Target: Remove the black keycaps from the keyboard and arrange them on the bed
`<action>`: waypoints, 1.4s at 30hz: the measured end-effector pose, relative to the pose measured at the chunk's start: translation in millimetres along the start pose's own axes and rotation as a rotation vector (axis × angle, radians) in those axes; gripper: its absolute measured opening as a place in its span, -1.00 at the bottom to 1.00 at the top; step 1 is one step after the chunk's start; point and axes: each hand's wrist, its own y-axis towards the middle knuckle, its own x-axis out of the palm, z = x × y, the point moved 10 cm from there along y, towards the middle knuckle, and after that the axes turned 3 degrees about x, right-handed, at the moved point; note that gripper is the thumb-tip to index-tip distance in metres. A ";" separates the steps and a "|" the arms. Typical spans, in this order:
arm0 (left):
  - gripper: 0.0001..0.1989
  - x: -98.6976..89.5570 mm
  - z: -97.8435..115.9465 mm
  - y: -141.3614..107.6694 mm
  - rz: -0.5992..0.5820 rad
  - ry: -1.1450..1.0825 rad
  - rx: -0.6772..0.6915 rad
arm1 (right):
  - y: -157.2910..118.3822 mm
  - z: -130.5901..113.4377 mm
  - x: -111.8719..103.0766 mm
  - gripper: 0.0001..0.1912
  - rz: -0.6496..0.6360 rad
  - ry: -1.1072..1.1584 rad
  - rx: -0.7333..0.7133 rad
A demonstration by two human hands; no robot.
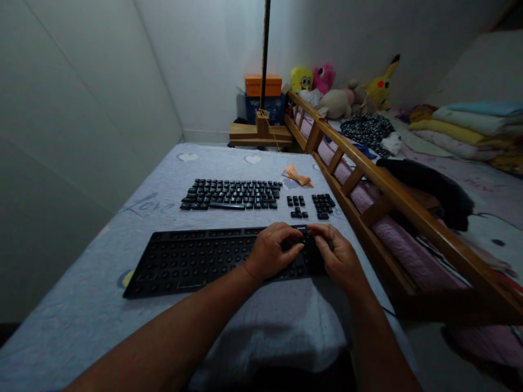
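Observation:
A black keyboard base [196, 258] with its keycaps off lies across the cloth-covered table. Over its right part is my left hand [274, 247], thumb and fingers curled close together; whatever might be between them is too small to make out. My right hand [337, 253] is at the base's right end, with bent fingers touching its top right area. Its fingertips are partly hidden, and I cannot tell what they hold. Behind the base, loose black keycaps [235, 193] are laid out in rows. Smaller groups of arrow keycaps [298, 212] and number-pad keycaps [322, 204] lie to their right.
An orange cloth item [297, 175] lies behind the keycaps. Along the table's right side runs a wooden bed rail [359, 158], with bedding and plush toys beyond. At the back stand a wooden stand [261, 132] with a dark pole and an orange box [263, 85].

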 end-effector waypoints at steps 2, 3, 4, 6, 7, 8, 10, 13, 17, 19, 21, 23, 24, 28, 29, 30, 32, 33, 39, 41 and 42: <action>-0.88 -0.2 0.4 0.0 0.000 -0.016 0.001 | 0.8 -1.8 4.1 -0.77 -0.035 -0.019 -0.011; -0.88 -0.4 0.6 0.0 0.000 -0.022 0.000 | 1.2 -1.8 5.8 -0.79 -0.052 -0.026 -0.006; -0.88 -0.7 0.8 0.0 0.000 -0.027 -0.001 | 1.7 -1.3 7.5 -0.80 -0.071 -0.030 0.004; -0.88 -1.3 1.2 0.1 0.001 -0.035 -0.002 | 2.5 -0.3 10.2 -0.80 -0.108 -0.031 0.026; -0.88 -1.4 1.2 0.1 0.000 -0.037 -0.003 | 2.8 -0.1 11.1 -0.80 -0.123 -0.029 0.035; -0.87 -1.2 1.0 0.0 -0.002 -0.037 -0.005 | 3.0 -0.1 11.8 -0.80 -0.133 -0.027 0.042; -0.87 -0.3 0.7 -0.4 -0.008 -0.035 -0.004 | 3.3 0.2 12.3 -0.80 -0.143 -0.028 0.056; -0.87 2.1 0.3 -1.0 -0.020 -0.030 0.005 | 4.4 2.1 10.9 -0.83 -0.153 -0.056 0.068; -0.82 4.7 -1.4 -1.3 -0.035 0.001 0.003 | 17.0 15.5 -11.8 -0.82 -0.100 -0.149 0.075; -0.82 6.5 -1.8 -1.5 -0.045 0.014 0.009 | 30.3 31.9 -34.0 -0.79 -0.025 -0.241 0.102; -0.83 10.4 -1.7 -2.3 -0.066 0.015 0.030 | 45.2 52.8 -56.6 -0.76 0.062 -0.351 0.137; -0.81 15.6 -1.1 -3.6 -0.095 0.015 0.068 | 57.8 76.1 -72.7 -0.74 0.126 -0.485 0.191; -0.79 18.3 -0.5 -4.5 -0.111 0.018 0.091 | 62.7 86.9 -75.8 -0.74 0.134 -0.563 0.213; -0.75 33.3 3.4 -9.7 -0.252 0.013 0.176 | 69.9 114.4 -70.6 -0.77 0.142 -0.638 0.224; -0.75 36.5 4.5 -11.2 -0.290 0.013 0.188 | 69.5 117.7 -67.9 -0.77 0.144 -0.650 0.220; -0.76 38.9 6.1 -12.6 -0.323 0.011 0.200 | 68.8 119.9 -65.6 -0.77 0.148 -0.661 0.214; -0.77 41.6 6.5 -14.2 -0.368 0.018 0.193 | 67.9 122.2 -62.8 -0.75 0.156 -0.679 0.202; -0.77 42.3 6.9 -14.7 -0.381 0.021 0.191 | 67.8 122.9 -62.3 -0.75 0.160 -0.685 0.198; -0.77 46.9 6.4 -16.2 -0.447 0.045 0.176 | 69.4 125.5 -59.1 -0.74 0.163 -0.697 0.174; -0.77 47.9 6.3 -16.4 -0.461 0.059 0.175 | 69.1 126.3 -57.0 -0.75 0.164 -0.696 0.167; -0.77 48.2 6.4 -16.5 -0.466 0.065 0.173 | 68.9 126.8 -56.1 -0.75 0.166 -0.695 0.165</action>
